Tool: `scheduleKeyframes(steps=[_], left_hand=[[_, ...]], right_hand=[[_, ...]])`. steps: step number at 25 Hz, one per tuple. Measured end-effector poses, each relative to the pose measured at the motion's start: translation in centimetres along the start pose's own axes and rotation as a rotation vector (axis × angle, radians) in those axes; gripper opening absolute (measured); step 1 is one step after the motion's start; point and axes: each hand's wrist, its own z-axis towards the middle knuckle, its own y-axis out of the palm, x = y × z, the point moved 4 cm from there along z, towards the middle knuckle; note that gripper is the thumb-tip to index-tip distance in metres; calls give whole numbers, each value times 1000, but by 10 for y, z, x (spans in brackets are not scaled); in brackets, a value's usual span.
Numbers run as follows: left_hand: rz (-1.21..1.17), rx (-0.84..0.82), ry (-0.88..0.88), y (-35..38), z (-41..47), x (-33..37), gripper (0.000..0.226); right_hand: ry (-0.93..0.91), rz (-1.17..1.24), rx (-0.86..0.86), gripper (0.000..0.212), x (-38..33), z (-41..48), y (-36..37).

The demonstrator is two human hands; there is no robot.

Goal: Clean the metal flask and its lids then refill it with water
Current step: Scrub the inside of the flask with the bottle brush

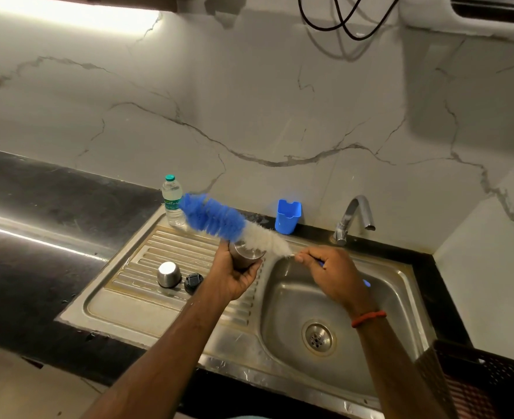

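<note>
The metal flask (245, 257), dull brushed steel with its open mouth tilted up, is clasped in the left hand (234, 278) above the seam between the drainboard (134, 300) and the sink basin (282, 300). The right hand (335, 275) pinches the handle of a bottle brush (219, 219), whose blue and white bristles lie across the flask's mouth. A steel cap (168, 274) and black lid (193, 282) rest mid-drainboard. A water bottle (172, 201) stands at its far corner.
</note>
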Motion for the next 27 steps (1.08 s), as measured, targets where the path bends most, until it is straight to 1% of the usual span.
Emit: scheduleKeyframes(steps=[2,4,7,8,10,11,13,15,17,18,19,21,22,24,26,27], left_hand=[[29,22,1,2,-2,-2,67],[19,21,-5,2,-4,-4,65],[-5,-31,0,0,-12,-2,57],[8,-35,6,0,-15,0,57],[55,10,15,-1,-14,1,60],[69,28,15,0,-13,0,61],[72,40,7,1,-11,-3,62],[21,2,-5,-1,-12,-4,54],[-27,-27,7,-5,-16,-1,46],[-24,-21,15,-6,-16,1,47],[4,8,19,-7,-16,1,52],[67,38,16,-5,-16,-1,58],[79,39,17,-2,-16,-3,57],[54,10,26,1,-19,-6,54],[-2,-40,42,-1,-21,-6,48],[-4,-39,49,-3,-22,-5,48]], right_hand=[[-5,-20,64,22,-7,4,3],[-45,-15,9,23,-17,4,18],[-76,40,-88,14,-13,-8,14],[-60,53,-69,14,-8,-10,5],[-22,18,41,17,-2,-5,-8],[-15,-6,68,19,-5,0,-7],[-45,-16,18,22,-20,7,6],[-80,-14,-84,18,-23,1,16],[-52,-16,-121,15,-10,-10,8],[-20,-23,-91,15,-2,-12,1],[-2,-50,-24,16,4,-12,-5],[-13,-114,104,22,3,-5,-5],[-35,-121,116,25,-5,-1,2],[-82,-86,44,28,-16,-2,18],[-113,-28,-31,23,-9,-13,19],[-100,-5,-38,21,-2,-18,13]])
